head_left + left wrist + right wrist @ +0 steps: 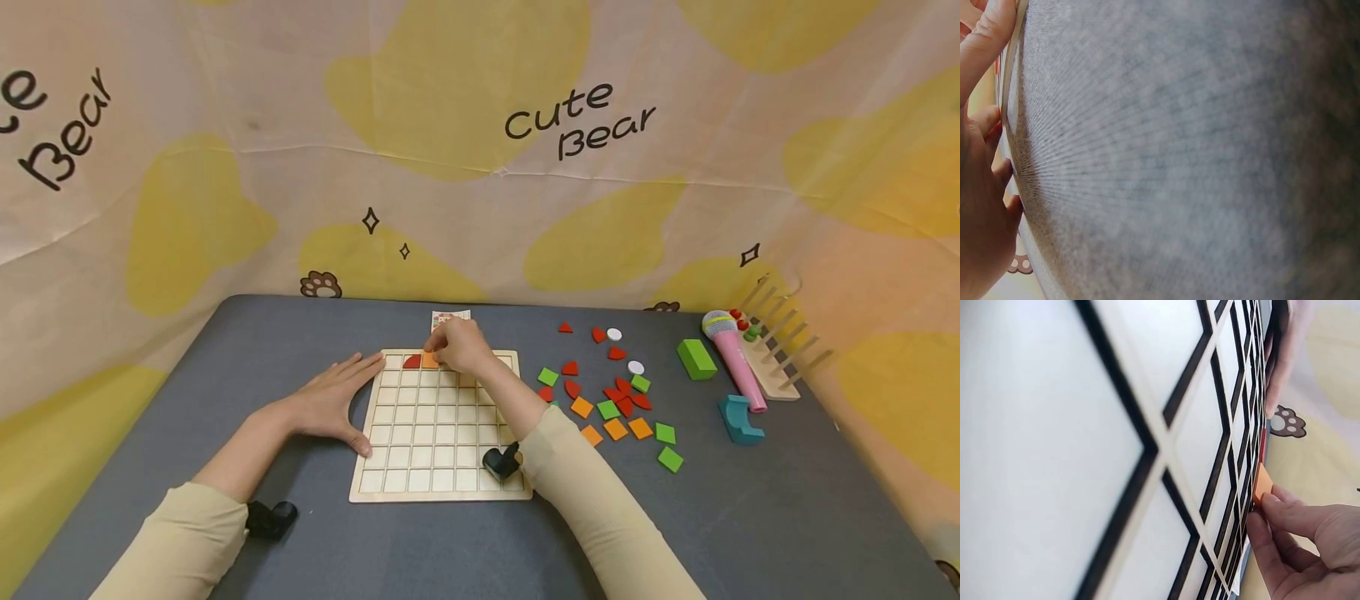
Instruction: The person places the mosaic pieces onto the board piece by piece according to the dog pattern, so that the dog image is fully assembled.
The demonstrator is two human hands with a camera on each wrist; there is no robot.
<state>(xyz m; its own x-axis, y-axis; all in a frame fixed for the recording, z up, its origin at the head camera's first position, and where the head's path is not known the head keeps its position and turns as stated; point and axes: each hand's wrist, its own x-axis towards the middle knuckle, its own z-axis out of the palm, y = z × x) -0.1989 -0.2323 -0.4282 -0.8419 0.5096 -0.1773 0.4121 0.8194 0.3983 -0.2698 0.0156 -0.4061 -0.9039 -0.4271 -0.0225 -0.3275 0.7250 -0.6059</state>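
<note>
A wooden grid board (420, 458) lies on the table, divided into square cells. Against its left edge rests my left hand (326, 406), thumb and fingers spread; the left wrist view catches this hand (985, 200) only at its margin. My right hand (461, 346) is over the top row, pinching an orange square tile (1263, 481) between thumb and fingertips, tilted against the board in the right wrist view. Just left of it, a red curved-edge tile (412, 362) sits in the top row. Behind my right hand, a printed card (451, 316) is partly covered.
Right of the board lie loose red, orange (616, 429), green (665, 433) and white tiles. Farther right are a green block (697, 359), a pink toy microphone (738, 358), a teal arched block (740, 420) and a wooden peg rack (780, 367). A patterned cloth hangs behind.
</note>
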